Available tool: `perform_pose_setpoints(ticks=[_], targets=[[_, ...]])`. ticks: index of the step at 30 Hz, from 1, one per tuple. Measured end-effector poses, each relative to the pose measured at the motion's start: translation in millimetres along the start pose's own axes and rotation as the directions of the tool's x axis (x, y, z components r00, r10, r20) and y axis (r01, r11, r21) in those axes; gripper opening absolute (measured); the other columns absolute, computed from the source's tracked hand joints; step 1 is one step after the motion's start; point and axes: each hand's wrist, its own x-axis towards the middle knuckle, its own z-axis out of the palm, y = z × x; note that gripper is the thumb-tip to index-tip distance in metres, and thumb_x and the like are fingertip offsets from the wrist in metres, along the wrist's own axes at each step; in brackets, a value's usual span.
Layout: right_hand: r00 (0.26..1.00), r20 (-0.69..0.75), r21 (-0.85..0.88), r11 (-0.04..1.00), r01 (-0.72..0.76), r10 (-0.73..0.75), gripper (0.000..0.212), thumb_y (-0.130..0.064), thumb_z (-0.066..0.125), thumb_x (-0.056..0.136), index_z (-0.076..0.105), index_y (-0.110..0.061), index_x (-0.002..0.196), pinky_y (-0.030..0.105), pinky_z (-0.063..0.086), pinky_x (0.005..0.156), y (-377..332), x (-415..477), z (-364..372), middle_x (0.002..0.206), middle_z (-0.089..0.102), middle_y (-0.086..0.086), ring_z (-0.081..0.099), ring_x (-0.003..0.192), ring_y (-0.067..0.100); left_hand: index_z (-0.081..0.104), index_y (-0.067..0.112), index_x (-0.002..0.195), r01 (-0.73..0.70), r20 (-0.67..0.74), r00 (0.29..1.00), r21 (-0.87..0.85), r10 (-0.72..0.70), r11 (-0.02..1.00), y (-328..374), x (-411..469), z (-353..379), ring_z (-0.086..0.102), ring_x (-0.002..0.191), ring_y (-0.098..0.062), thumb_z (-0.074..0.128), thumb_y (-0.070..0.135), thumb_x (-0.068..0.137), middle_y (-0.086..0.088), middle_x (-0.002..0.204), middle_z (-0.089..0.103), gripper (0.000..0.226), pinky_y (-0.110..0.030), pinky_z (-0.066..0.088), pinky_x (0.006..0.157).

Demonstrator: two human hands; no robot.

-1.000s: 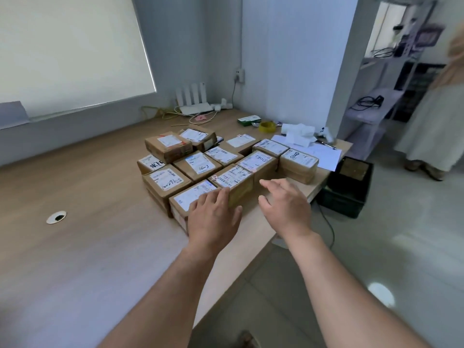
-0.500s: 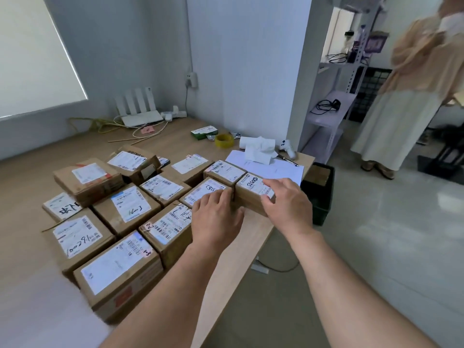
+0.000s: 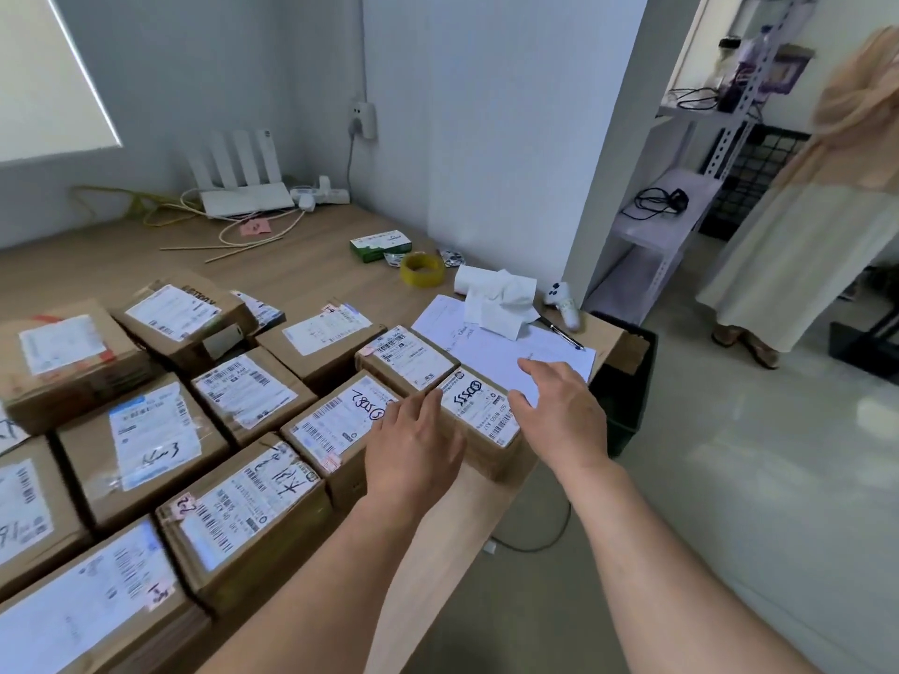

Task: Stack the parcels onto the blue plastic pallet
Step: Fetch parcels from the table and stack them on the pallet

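Head view: the step in hand looks like the pick-up of the first parcel [image 3: 479, 413], the one with "5500" inked on its label. It lies at the front edge of the table [image 3: 438, 552], near the right-hand corner, last in the front row of brown parcels [image 3: 155, 440] that cover the table's near side.

The left hand [image 3: 413, 449] rests at the seam between this parcel and its neighbour [image 3: 340, 420], fingers fairly straight. The right hand [image 3: 559, 420] is spread wide at the parcel's other side, its fingers over the paper sheets [image 3: 486, 355]. Neither hand has closed; whether the palms already touch the cardboard I cannot tell.

The parcel lies flat, label up. Its long axis seems to run square to the front edge, one short end at that edge and the other toward the back.

Next, I judge, both hands must press in on the long sides, the left working into the tight gap beside the neighbour, then lift. The blue plastic pallet is not in view, so the carry calls for a turn away from the table.
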Motion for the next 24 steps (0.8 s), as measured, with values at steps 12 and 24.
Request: perform_pose_setpoints(ticks=[12,24], targets=[[0.930,0.339,0.196,0.978,0.075,-0.140,0.050,-0.043,0.048,0.096,0.043,-0.024,0.143,0.037,0.043,0.097,64.2,77.0,42.5,0.137,0.048,0.005,0.046,0.125,0.022,0.033,0.022,0.140,0.433,0.078,0.901,-0.183,-0.426,0.883,44.7,23.1,45.8,0.052,0.114,-0.023,0.040,0.050,0.096,-0.003,0.127,0.051,0.053,-0.037,0.048,0.086],[0.698,0.615,0.404,0.907,0.122,-0.367,0.046,-0.037,0.037,0.102,0.038,-0.017,0.144,0.033,0.040,0.099,104.0,107.8,82.5,0.141,0.050,0.004,0.049,0.122,0.019,0.024,0.015,0.143,0.734,0.258,0.672,-0.359,-0.694,0.577,89.2,33.4,99.2,0.058,0.109,-0.027,0.048,0.038,0.096,-0.005,0.130,0.058,0.057,-0.038,0.048,0.089]])
